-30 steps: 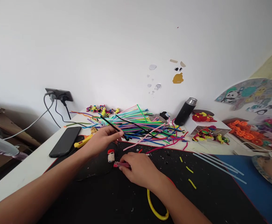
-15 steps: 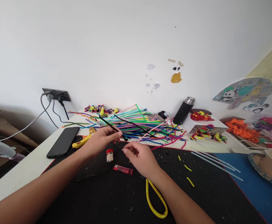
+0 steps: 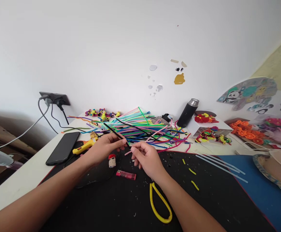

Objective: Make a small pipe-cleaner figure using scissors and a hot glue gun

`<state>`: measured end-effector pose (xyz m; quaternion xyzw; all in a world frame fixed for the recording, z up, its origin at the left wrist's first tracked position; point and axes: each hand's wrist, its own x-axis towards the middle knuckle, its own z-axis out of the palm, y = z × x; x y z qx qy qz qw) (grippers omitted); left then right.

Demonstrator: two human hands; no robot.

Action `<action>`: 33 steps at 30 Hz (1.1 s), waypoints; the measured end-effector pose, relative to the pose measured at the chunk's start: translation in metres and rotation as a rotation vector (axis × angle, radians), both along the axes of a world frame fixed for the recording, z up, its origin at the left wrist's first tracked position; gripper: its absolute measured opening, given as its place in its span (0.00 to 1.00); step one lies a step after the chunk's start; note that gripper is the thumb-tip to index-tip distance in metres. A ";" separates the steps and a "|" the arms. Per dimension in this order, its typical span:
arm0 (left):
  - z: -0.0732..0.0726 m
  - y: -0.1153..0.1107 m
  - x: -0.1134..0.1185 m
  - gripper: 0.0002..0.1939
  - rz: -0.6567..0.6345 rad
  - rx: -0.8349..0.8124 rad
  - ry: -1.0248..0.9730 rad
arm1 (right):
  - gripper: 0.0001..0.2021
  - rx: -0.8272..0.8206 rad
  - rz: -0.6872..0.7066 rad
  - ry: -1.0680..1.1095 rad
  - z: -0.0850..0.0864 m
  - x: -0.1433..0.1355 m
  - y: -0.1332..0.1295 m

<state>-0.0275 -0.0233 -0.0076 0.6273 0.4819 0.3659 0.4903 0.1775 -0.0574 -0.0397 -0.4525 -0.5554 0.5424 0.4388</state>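
Observation:
A black pipe cleaner [image 3: 113,131] slants across in front of me. My left hand [image 3: 107,146] pinches it between thumb and index finger, with its long end pointing up and left. Its lower end meets the fingertips of my right hand [image 3: 148,159], which are closed on it. Below my hands, a small cream figure with a red top [image 3: 111,162] stands on the black mat [image 3: 101,206]. Near it lies a pink lighter [image 3: 126,175]. A yellow loop-shaped handle [image 3: 168,220] rests beside my right wrist; the rest of that tool is hidden.
Behind my hands spreads a pile of coloured pipe cleaners [image 3: 135,120]. On the left are a phone [image 3: 63,148] and a yellow glue gun [image 3: 83,147]. On the right lie yellow offcuts [image 3: 192,171], clear glue sticks [image 3: 223,164], a black flask [image 3: 188,112] and a basket [image 3: 263,164].
My right hand has come up to the lower end of the black pipe cleaner and closed on it. My left hand keeps its pinch. The view has shifted slightly.

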 end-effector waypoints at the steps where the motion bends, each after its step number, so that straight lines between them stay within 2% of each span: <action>1: 0.000 0.000 0.000 0.28 0.001 -0.001 -0.002 | 0.16 0.002 -0.002 0.000 0.000 0.000 0.000; 8: 0.007 -0.001 0.003 0.26 -0.052 -0.033 -0.023 | 0.17 -0.012 -0.035 0.047 -0.001 0.002 0.003; 20: 0.009 -0.004 0.001 0.22 -0.132 -0.041 -0.009 | 0.19 -0.014 -0.061 0.138 0.000 0.004 0.005; 27: 0.015 -0.005 0.003 0.25 -0.069 0.012 0.008 | 0.19 -0.035 -0.081 0.185 0.002 0.005 0.006; 33: 0.014 -0.003 0.001 0.25 -0.040 0.025 -0.040 | 0.18 -0.010 -0.038 0.065 -0.001 0.005 0.005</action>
